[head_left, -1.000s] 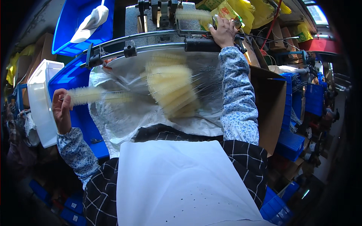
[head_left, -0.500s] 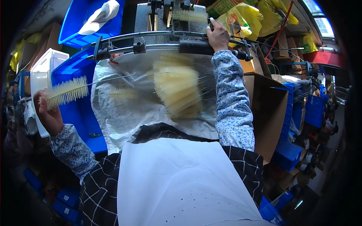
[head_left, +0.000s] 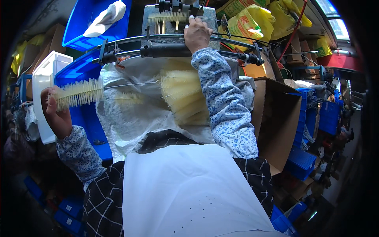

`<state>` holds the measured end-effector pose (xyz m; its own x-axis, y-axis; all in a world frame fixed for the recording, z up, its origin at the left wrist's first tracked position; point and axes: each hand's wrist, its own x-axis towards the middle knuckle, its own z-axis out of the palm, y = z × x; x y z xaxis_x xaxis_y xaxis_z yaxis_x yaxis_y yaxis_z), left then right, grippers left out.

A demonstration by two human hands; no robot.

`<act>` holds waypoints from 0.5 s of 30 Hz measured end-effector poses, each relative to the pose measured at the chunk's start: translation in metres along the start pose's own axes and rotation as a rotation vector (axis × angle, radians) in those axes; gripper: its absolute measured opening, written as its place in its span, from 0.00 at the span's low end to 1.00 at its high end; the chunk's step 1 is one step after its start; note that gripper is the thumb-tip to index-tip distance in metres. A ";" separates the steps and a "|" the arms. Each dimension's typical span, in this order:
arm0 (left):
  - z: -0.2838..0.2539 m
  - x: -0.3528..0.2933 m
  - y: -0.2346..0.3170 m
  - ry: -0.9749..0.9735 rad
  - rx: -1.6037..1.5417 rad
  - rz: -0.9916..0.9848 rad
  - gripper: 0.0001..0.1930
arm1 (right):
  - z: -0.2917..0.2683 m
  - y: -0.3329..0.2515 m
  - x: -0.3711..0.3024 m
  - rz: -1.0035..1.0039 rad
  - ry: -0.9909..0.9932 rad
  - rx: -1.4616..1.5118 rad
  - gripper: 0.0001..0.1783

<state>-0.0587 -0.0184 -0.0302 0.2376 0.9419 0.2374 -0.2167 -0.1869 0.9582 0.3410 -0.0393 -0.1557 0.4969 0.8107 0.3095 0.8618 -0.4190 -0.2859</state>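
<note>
My left hand [head_left: 56, 112] is closed around the bristled end of a cream-coloured wire brush [head_left: 81, 93], out at the left. The brush's twisted wire stem reaches right, toward a fanned pile of similar brushes [head_left: 183, 94] on a white plastic sheet [head_left: 118, 130]. At the machine, my right hand [head_left: 198, 34] has its fingers bent over the sliding carriage [head_left: 166, 50] on the metal rails; the exact grip is partly hidden. Just beyond those fingers, another bristle brush [head_left: 167, 16] lies crosswise in the machine, its wire running right.
Blue bins [head_left: 83, 27] and a white bin [head_left: 47, 71] stand at the left. An open cardboard box [head_left: 276, 122] is beside my right arm. Yellow sacks [head_left: 252, 23] lie behind the machine at right. A single brush [head_left: 128, 98] rests on the sheet.
My right hand has moved left along the rails, together with the carriage and the brush in the machine. My left hand has shifted slightly right with its brush.
</note>
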 end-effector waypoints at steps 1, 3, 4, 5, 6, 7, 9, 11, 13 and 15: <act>0.007 -0.002 0.001 -0.001 0.012 0.000 0.13 | -0.001 0.002 -0.001 -0.015 0.006 0.033 0.19; 0.005 -0.002 -0.002 0.003 0.029 0.019 0.13 | -0.003 0.009 -0.002 -0.031 0.012 0.031 0.19; 0.001 -0.001 -0.002 0.013 -0.002 0.028 0.13 | -0.004 0.014 -0.003 -0.037 0.016 0.030 0.19; -0.003 -0.002 -0.002 0.028 -0.031 0.036 0.13 | 0.001 0.023 -0.003 -0.051 0.082 0.019 0.14; -0.010 -0.004 -0.004 0.043 -0.063 0.044 0.13 | -0.001 0.030 -0.004 -0.028 0.059 0.029 0.15; -0.017 -0.005 -0.005 0.056 -0.083 0.043 0.13 | -0.002 0.040 -0.004 -0.037 0.073 0.043 0.16; -0.034 -0.007 -0.008 0.079 -0.127 0.041 0.14 | -0.001 0.063 -0.005 -0.043 0.104 0.052 0.18; -0.047 -0.006 -0.012 0.068 -0.202 0.026 0.14 | -0.003 0.088 -0.004 -0.033 0.091 0.045 0.20; -0.048 -0.004 -0.016 0.050 -0.258 0.003 0.14 | -0.006 0.120 -0.003 -0.057 0.118 0.060 0.20; -0.045 -0.004 -0.017 0.046 -0.280 -0.016 0.13 | -0.011 0.136 0.000 -0.062 0.087 0.084 0.20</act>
<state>-0.0983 -0.0062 -0.0550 0.2017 0.9569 0.2088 -0.4680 -0.0931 0.8788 0.4596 -0.1007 -0.1843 0.4534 0.7939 0.4052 0.8812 -0.3310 -0.3375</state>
